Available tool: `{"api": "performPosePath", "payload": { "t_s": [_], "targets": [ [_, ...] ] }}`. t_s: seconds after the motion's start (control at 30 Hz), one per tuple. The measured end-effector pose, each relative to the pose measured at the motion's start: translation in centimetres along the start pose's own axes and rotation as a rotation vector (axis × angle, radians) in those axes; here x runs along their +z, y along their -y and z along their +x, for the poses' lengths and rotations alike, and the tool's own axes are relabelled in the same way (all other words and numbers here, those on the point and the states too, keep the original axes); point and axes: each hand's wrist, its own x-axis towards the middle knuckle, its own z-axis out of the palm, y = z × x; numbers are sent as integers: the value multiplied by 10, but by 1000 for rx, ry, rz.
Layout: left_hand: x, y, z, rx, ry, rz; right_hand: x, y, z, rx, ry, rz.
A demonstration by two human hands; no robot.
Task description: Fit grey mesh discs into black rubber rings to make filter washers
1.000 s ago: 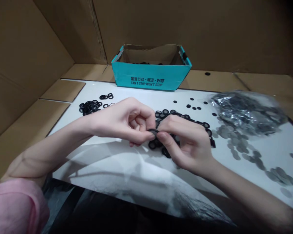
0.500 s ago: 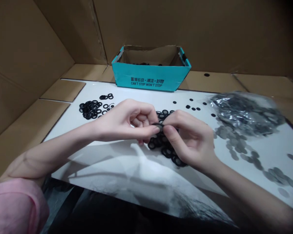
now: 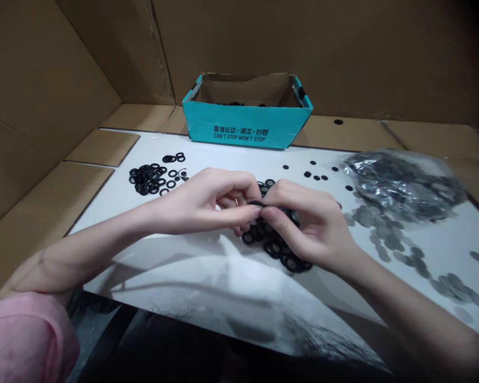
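Brown cardboard walls [image 3: 323, 58] stand behind and to the left of a white surface [image 3: 175, 266]. Above its middle, the left hand [image 3: 219, 202] and the right hand [image 3: 307, 218] meet at a black ring [image 3: 256, 203], each gripping it between thumb and fingers. Whether a disc sits inside cannot be told. Beneath the hands, and partly hidden by them, lies a pile of grey-centred rings [image 3: 291, 261]. Loose rings [image 3: 146, 180] are heaped toward the far left corner. At the far edge stands a turquoise box [image 3: 247, 125], dark pieces showing inside. Near the far right corner rests a clear bag [image 3: 403, 183]; grey discs [image 3: 387, 229] spread from it along the right edge.
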Motion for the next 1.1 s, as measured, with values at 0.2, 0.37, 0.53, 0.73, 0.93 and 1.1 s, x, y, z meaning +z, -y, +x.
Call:
{"api": "performPosePath", "payload": {
  "t_s": [0.2,0.37,0.53,0.73,0.93,1.1],
  "targets": [
    [-3,-5,3,-113,118,-101,14,5,-8,51,-190,46],
    [-6,-3,3,-81,41,20,7,1,-4,-26,-58,-78],
    [-3,-1,2,-16,4,130,-6,-4,2,-62,73,-142],
    [-4,-4,3,-71,37,28,-2,-1,-1,4,2,18],
    [-7,1,5,-58,68,34,8,-1,-5,-1,-46,-29],
    [7,11,7,75,-178,-28,14,-2,-9,80,-234,-112]
  ]
}}
